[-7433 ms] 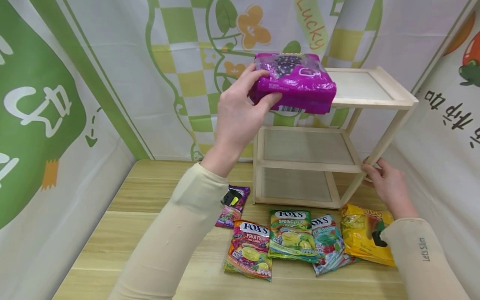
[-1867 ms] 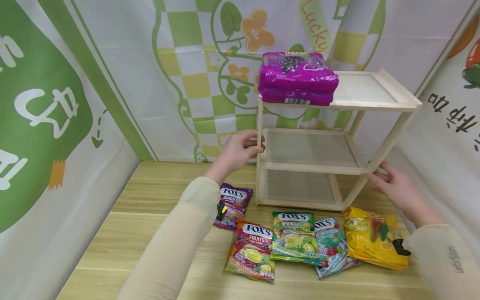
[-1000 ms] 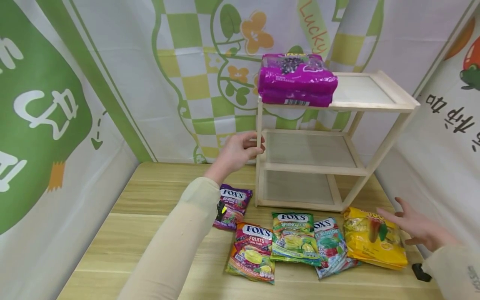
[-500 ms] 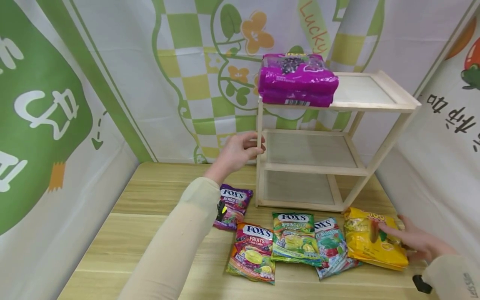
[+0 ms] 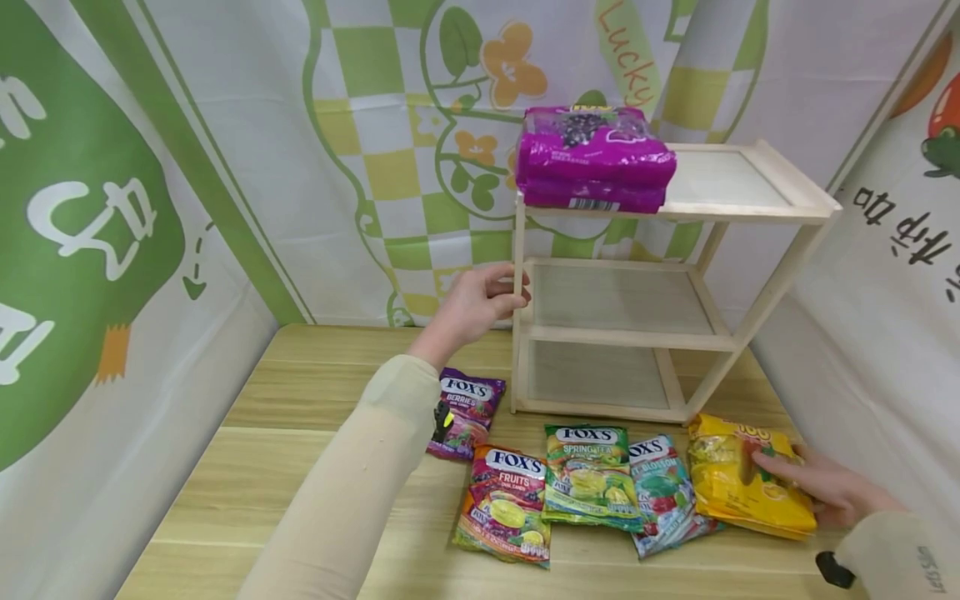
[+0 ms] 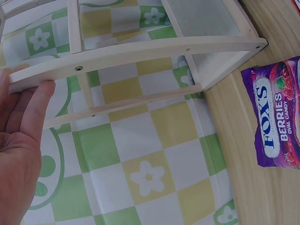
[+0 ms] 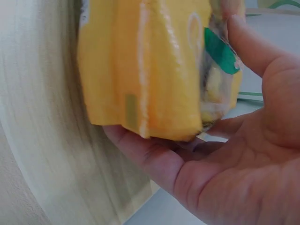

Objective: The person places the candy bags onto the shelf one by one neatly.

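Note:
My left hand [image 5: 480, 304] pinches the left front post of a three-tier wooden shelf [image 5: 630, 340]; the left wrist view shows the fingers [image 6: 40, 105] curled about the pale wood. At the right, my right hand [image 5: 832, 487] holds a yellow candy bag [image 5: 738, 496] by its right side. Its thumb lies over the top face, and in the right wrist view the other fingers [image 7: 145, 152] reach under the bag's edge. On the left of the top tier sits a purple candy bag [image 5: 596, 171] with a grape picture, its front slightly over the edge.
In front of the shelf, Fox's candy bags lie on the wooden table [image 5: 300, 433]: purple Berries [image 5: 468, 408], red Fruits [image 5: 504, 504], green Spring Tea [image 5: 588, 475] and a pale blue one [image 5: 663, 496] beside the yellow bag. Printed cloth walls [image 5: 360, 208] enclose the table.
The purple bag went from my left hand onto the top tier, and that hand moved down to the left post. My right hand left the right post and took hold of the yellow bag.

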`<state>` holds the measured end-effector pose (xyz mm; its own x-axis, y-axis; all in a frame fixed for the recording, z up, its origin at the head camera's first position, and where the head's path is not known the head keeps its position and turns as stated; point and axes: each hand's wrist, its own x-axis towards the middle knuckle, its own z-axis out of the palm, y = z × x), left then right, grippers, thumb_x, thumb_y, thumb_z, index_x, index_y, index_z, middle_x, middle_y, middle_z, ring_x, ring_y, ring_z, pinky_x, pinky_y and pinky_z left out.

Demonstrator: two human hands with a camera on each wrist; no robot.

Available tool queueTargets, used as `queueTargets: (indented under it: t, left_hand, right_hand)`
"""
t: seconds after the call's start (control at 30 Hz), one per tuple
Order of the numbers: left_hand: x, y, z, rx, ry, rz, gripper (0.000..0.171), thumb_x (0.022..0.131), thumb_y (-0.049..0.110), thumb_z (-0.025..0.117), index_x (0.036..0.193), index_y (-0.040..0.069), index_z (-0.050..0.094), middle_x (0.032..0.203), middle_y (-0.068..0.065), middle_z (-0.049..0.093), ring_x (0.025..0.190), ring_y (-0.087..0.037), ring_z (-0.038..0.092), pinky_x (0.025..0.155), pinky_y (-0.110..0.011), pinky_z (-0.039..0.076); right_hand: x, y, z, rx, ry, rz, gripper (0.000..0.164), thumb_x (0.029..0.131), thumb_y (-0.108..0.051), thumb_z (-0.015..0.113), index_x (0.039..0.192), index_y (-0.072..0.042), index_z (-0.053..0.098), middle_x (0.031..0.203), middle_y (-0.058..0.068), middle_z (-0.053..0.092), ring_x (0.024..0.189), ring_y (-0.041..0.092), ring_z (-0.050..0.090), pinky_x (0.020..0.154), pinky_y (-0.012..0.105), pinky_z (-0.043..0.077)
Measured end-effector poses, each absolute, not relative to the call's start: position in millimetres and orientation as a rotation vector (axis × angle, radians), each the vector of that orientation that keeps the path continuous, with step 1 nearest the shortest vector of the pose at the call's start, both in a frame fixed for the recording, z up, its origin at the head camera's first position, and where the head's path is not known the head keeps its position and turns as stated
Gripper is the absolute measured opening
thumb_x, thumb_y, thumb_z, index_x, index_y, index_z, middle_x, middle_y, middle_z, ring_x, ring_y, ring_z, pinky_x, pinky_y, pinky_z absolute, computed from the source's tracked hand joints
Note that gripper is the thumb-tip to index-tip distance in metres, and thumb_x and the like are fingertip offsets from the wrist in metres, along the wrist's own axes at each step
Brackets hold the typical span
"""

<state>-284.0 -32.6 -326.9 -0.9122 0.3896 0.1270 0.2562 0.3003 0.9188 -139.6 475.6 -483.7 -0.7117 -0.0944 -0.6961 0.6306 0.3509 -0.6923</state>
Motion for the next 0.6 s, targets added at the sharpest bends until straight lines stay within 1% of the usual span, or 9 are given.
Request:
queueTargets:
  t: [0.03,0.07,0.1,0.13,0.17,0.23,0.4,0.47,0.6]
  left_hand:
    - [-284.0,-32.5,-326.7,0.609,2.432,1.688,0.033,0.099,0.008,0.068,0.131,0.011,0.067,0.119,-0.01,0.074,0.113,-0.021,0.071,0.091,-0.027,0.06]
    - [-284.0,-32.4,-326.6,0.609,2.43,1.692,0.031,0.099,0.008,0.068,0.13,0.011,0.067,0.118,-0.009,0.075,0.113,-0.02,0.071,0.091,-0.027,0.06]
    - [-283.9,-32.4,-326.6,0.609,2.428,1.694,0.03,0.099,0.008,0.068,0.129,0.012,0.068,0.118,-0.009,0.075,0.113,-0.02,0.071,0.091,-0.027,0.06]
    - [-283.9,-32.5,-326.6,0.608,2.428,1.695,0.03,0.099,0.008,0.068,0.129,0.012,0.068,0.117,-0.009,0.075,0.112,-0.02,0.071,0.091,-0.027,0.06]
    - [-283.9,-32.6,-326.7,0.609,2.43,1.694,0.03,0.099,0.008,0.068,0.128,0.012,0.068,0.117,-0.009,0.075,0.112,-0.02,0.071,0.091,-0.028,0.06]
    - [-283.7,-32.9,-327.0,0.61,2.437,1.688,0.03,0.099,0.008,0.068,0.129,0.012,0.068,0.117,-0.009,0.075,0.112,-0.02,0.071,0.091,-0.028,0.06]
    - [-283.5,-33.1,-327.4,0.618,2.441,1.688,0.03,0.099,0.009,0.068,0.129,0.012,0.068,0.116,-0.009,0.075,0.113,-0.02,0.071,0.091,-0.028,0.06]
    - [-283.4,-33.2,-327.2,0.619,2.439,1.691,0.031,0.099,0.009,0.068,0.129,0.011,0.068,0.116,-0.009,0.075,0.112,-0.02,0.071,0.092,-0.028,0.06]
    - [-283.2,-33.2,-326.8,0.606,2.439,1.691,0.032,0.098,0.009,0.069,0.131,0.012,0.067,0.117,-0.009,0.075,0.112,-0.019,0.071,0.091,-0.027,0.06]
  right_hand:
    - [-139.3,475.1,-485.3,0.469,1.948,-1.434,0.109,0.106,-0.051,0.049,0.149,0.007,-0.032,0.152,0.043,0.024,0.131,0.052,0.046,0.096,0.057,0.056]
    - [-138.9,474.6,-486.9,0.477,1.943,-1.454,0.106,0.106,-0.049,0.05,0.151,0.01,-0.026,0.144,0.038,0.041,0.121,0.044,0.058,0.094,0.052,0.059]
    - [-138.9,473.7,-487.8,0.489,1.939,-1.469,0.103,0.106,-0.048,0.051,0.152,0.012,-0.019,0.133,0.03,0.054,0.11,0.035,0.065,0.092,0.048,0.061]
    - [-138.6,473.0,-488.8,0.498,1.936,-1.484,0.099,0.106,-0.046,0.052,0.152,0.014,-0.012,0.122,0.022,0.062,0.102,0.027,0.068,0.091,0.046,0.061]
    - [-138.9,472.3,-488.8,0.5,1.94,-1.48,0.098,0.106,-0.046,0.052,0.15,0.017,-0.008,0.116,0.017,0.065,0.098,0.024,0.069,0.089,0.045,0.062]
    - [-138.6,470.8,-488.1,0.517,1.956,-1.461,0.099,0.105,-0.047,0.053,0.148,0.02,-0.006,0.111,0.013,0.066,0.094,0.022,0.069,0.087,0.043,0.063]
    - [-137.5,468.6,-489.1,0.536,1.982,-1.434,0.099,0.104,-0.049,0.055,0.147,0.021,0.0,0.109,0.012,0.066,0.092,0.021,0.068,0.084,0.04,0.063]
    - [-137.5,468.5,-491.4,0.547,1.987,-1.439,0.097,0.103,-0.049,0.056,0.145,0.022,0.005,0.106,0.011,0.067,0.091,0.021,0.068,0.083,0.04,0.063]
    - [-137.2,468.8,-493.8,0.572,1.998,-1.44,0.097,0.102,-0.05,0.059,0.142,0.023,0.009,0.104,0.011,0.067,0.089,0.021,0.067,0.082,0.039,0.063]
